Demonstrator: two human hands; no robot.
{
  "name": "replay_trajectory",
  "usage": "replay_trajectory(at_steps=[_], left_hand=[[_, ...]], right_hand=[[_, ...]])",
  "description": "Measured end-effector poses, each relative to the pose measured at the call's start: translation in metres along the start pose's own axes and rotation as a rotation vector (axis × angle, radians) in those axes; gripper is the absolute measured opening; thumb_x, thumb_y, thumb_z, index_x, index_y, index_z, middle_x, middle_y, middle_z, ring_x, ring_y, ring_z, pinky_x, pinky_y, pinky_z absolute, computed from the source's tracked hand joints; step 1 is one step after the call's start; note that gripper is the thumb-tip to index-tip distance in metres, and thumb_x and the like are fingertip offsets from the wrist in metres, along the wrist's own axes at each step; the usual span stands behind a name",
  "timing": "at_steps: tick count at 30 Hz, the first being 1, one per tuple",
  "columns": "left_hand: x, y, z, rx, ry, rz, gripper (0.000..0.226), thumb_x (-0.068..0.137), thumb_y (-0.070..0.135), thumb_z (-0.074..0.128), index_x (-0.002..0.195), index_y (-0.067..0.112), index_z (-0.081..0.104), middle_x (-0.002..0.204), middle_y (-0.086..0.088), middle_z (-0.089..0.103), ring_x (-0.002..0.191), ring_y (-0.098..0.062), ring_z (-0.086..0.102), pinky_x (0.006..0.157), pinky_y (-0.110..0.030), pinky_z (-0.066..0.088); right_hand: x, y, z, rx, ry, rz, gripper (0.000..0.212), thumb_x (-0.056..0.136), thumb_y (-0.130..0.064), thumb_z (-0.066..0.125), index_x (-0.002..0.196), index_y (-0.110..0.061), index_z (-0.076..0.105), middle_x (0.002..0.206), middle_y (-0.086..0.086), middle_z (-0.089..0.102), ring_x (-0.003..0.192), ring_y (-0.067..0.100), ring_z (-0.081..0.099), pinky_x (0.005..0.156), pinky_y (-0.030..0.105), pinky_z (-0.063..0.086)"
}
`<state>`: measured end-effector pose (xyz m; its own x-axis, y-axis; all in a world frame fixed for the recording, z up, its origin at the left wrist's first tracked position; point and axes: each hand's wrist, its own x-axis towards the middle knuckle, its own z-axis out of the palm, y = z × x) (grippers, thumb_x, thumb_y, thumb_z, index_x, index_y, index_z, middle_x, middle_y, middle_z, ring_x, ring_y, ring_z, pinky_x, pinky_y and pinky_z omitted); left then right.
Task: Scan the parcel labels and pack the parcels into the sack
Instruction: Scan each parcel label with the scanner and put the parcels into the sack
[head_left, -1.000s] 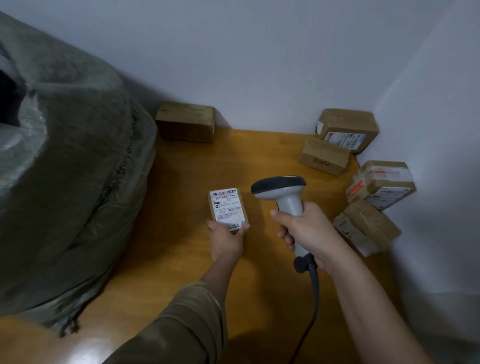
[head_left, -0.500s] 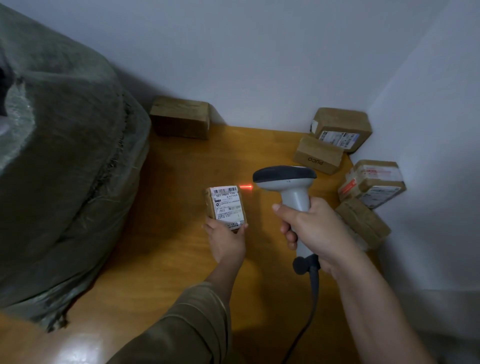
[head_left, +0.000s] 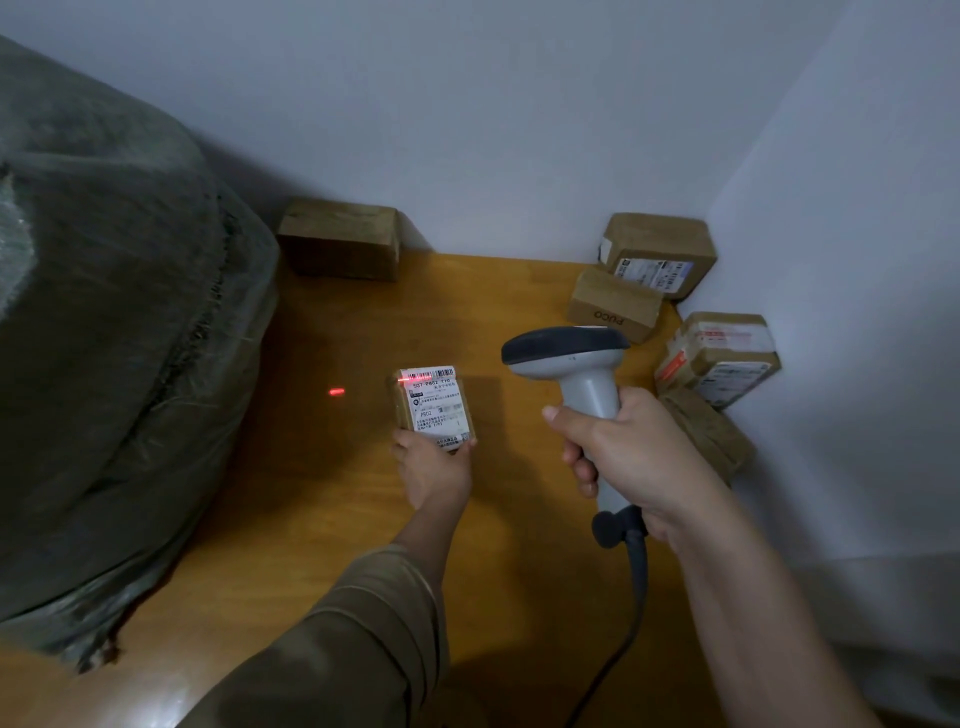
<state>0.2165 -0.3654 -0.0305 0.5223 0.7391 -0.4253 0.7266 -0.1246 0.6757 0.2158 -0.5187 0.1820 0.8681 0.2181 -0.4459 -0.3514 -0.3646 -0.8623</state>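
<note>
My left hand (head_left: 435, 474) grips the lower end of a small brown parcel (head_left: 432, 408), its white label facing up. My right hand (head_left: 621, 451) holds a grey barcode scanner (head_left: 576, 364) by its handle, its head just right of the parcel and pointing left. A red scan line lies across the barcode at the label's top left, and a red spot (head_left: 336, 391) shows on the wooden table beyond it. The big grey-green sack (head_left: 119, 332) fills the left side.
Several brown parcels sit in the table's far right corner against the walls (head_left: 657, 253) (head_left: 613, 304) (head_left: 719, 358) (head_left: 709, 434). One more box (head_left: 340, 244) stands at the back wall beside the sack. The scanner cable (head_left: 623, 623) hangs toward the front edge. Bare wooden table (head_left: 322, 519) lies between.
The scanner's red beam has shifted left, from the table right of the parcel onto the label's barcode and the table beyond. Both hands stayed roughly in place.
</note>
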Motion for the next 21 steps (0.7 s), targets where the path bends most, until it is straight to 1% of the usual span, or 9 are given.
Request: replay_trajectory(at_steps=[4, 7, 11, 13, 15, 16, 19, 20, 21], left_hand=[[0.002, 0.001, 0.000, -0.018, 0.015, -0.007, 0.114, 0.063, 0.033, 0.090, 0.145, -0.001, 0.020, 0.140, -0.020, 0.041, 0.132, -0.036, 0.037, 0.109, -0.046, 0.035], [0.003, 0.004, -0.002, -0.022, 0.014, -0.030, 0.125, 0.061, 0.031, 0.091, 0.151, 0.003, 0.009, 0.148, -0.019, 0.031, 0.137, -0.037, 0.026, 0.113, -0.045, 0.025], [0.007, 0.007, -0.005, -0.140, -0.029, -0.106, 0.130, 0.063, 0.029, 0.091, 0.154, 0.019, -0.002, 0.147, -0.014, 0.041, 0.140, -0.037, 0.017, 0.112, -0.048, 0.024], [0.014, 0.006, -0.005, -0.189, -0.046, -0.159, 0.133, 0.061, 0.029, 0.092, 0.154, 0.019, -0.003, 0.148, -0.011, 0.041, 0.144, -0.037, 0.013, 0.113, -0.050, 0.022], [0.022, 0.003, -0.005, -0.233, -0.095, -0.253, 0.135, 0.050, 0.032, 0.096, 0.152, 0.016, 0.009, 0.144, -0.011, 0.045, 0.142, -0.037, 0.023, 0.113, -0.051, 0.028], [0.028, -0.001, -0.004, -0.277, -0.122, -0.307, 0.130, 0.041, 0.034, 0.099, 0.145, 0.015, 0.022, 0.137, -0.012, 0.051, 0.136, -0.036, 0.035, 0.109, -0.052, 0.036], [0.049, -0.024, 0.005, -0.365, -0.251, -0.377, 0.111, 0.011, 0.048, 0.097, 0.110, 0.017, 0.057, 0.113, -0.007, 0.065, 0.103, -0.026, 0.062, 0.087, -0.046, 0.055], [0.055, -0.031, 0.008, -0.379, -0.288, -0.384, 0.108, 0.008, 0.050, 0.096, 0.106, 0.019, 0.063, 0.111, -0.006, 0.066, 0.097, -0.025, 0.065, 0.084, -0.043, 0.057], [0.050, -0.026, 0.003, -0.404, -0.321, -0.378, 0.102, 0.013, 0.047, 0.095, 0.107, 0.020, 0.064, 0.110, -0.005, 0.066, 0.095, -0.025, 0.066, 0.083, -0.042, 0.058]], right_hand=[[-0.001, 0.001, -0.006, -0.034, -0.017, 0.005, 0.018, 0.093, -0.019, 0.066, 0.081, -0.009, 0.058, 0.047, -0.004, 0.054, 0.041, 0.008, 0.049, 0.043, 0.026, 0.042], [-0.002, 0.002, -0.011, -0.058, -0.043, 0.018, 0.017, 0.093, -0.019, 0.066, 0.081, -0.009, 0.059, 0.048, -0.003, 0.054, 0.042, 0.009, 0.049, 0.043, 0.026, 0.041], [-0.001, 0.004, -0.020, -0.058, -0.062, 0.025, 0.017, 0.093, -0.018, 0.066, 0.081, -0.009, 0.058, 0.048, -0.003, 0.053, 0.042, 0.009, 0.048, 0.043, 0.025, 0.040], [0.001, 0.007, -0.023, -0.061, -0.071, 0.032, 0.017, 0.093, -0.018, 0.066, 0.081, -0.009, 0.058, 0.048, -0.004, 0.053, 0.041, 0.008, 0.048, 0.042, 0.024, 0.040], [0.004, 0.010, -0.027, -0.054, -0.074, 0.036, 0.018, 0.093, -0.018, 0.066, 0.080, -0.009, 0.057, 0.047, -0.003, 0.053, 0.041, 0.008, 0.048, 0.042, 0.024, 0.040], [0.006, 0.010, -0.029, -0.044, -0.074, 0.038, 0.019, 0.093, -0.018, 0.066, 0.080, -0.009, 0.057, 0.047, -0.003, 0.053, 0.040, 0.008, 0.047, 0.042, 0.025, 0.041], [0.009, 0.006, -0.031, -0.009, -0.079, 0.027, 0.020, 0.094, -0.018, 0.066, 0.080, -0.010, 0.054, 0.048, -0.002, 0.053, 0.040, 0.009, 0.047, 0.041, 0.025, 0.040], [0.009, 0.004, -0.030, 0.002, -0.077, 0.019, 0.020, 0.094, -0.018, 0.066, 0.080, -0.009, 0.054, 0.048, -0.002, 0.053, 0.040, 0.009, 0.046, 0.041, 0.025, 0.040], [0.009, 0.001, -0.029, 0.015, -0.070, 0.011, 0.019, 0.094, -0.018, 0.066, 0.081, -0.009, 0.054, 0.048, -0.001, 0.053, 0.040, 0.009, 0.046, 0.040, 0.025, 0.040]])
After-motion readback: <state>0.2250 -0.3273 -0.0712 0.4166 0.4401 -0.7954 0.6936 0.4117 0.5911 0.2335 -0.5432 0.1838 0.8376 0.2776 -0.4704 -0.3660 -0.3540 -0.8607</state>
